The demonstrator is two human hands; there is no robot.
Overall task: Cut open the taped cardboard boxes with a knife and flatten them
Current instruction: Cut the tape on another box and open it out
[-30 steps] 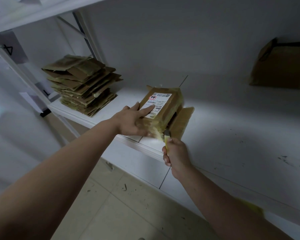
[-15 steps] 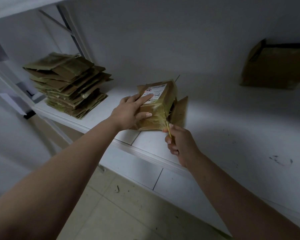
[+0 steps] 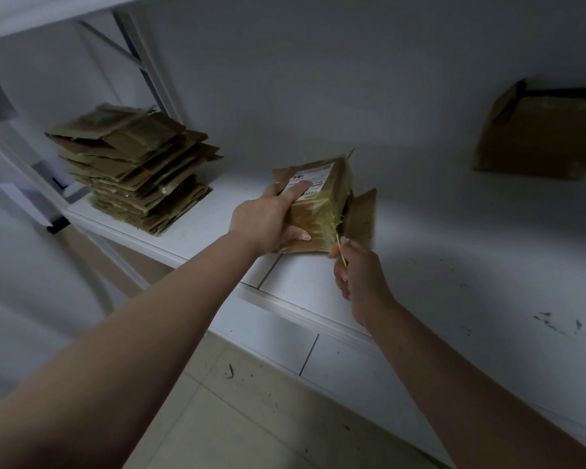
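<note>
Since the earlier frames the left hand [image 3: 268, 220] has shifted from a flat, pointing press to a firmer hold, fingers now curled over the top by the shipping label [image 3: 307, 182] and thumb on the near face of the taped cardboard box [image 3: 315, 211]. That box stands on the white shelf [image 3: 454, 282] near its front edge, one flap [image 3: 362, 214] already hanging open on its right. The right hand [image 3: 359, 279] has risen slightly, its fingers wrapped tightly round the thin yellow knife [image 3: 340, 250], whose tip meets the box's lower right corner where the glossy tape runs. The chief risk, I judge, is a slip: the blade works close to the left thumb, and tape that gives suddenly could send it across. The box could also skid off the edge if the bracing hand loosens. A stack of flattened boxes [image 3: 136, 174] lies well apart at left; another cardboard box [image 3: 538, 133] sits far right.
</note>
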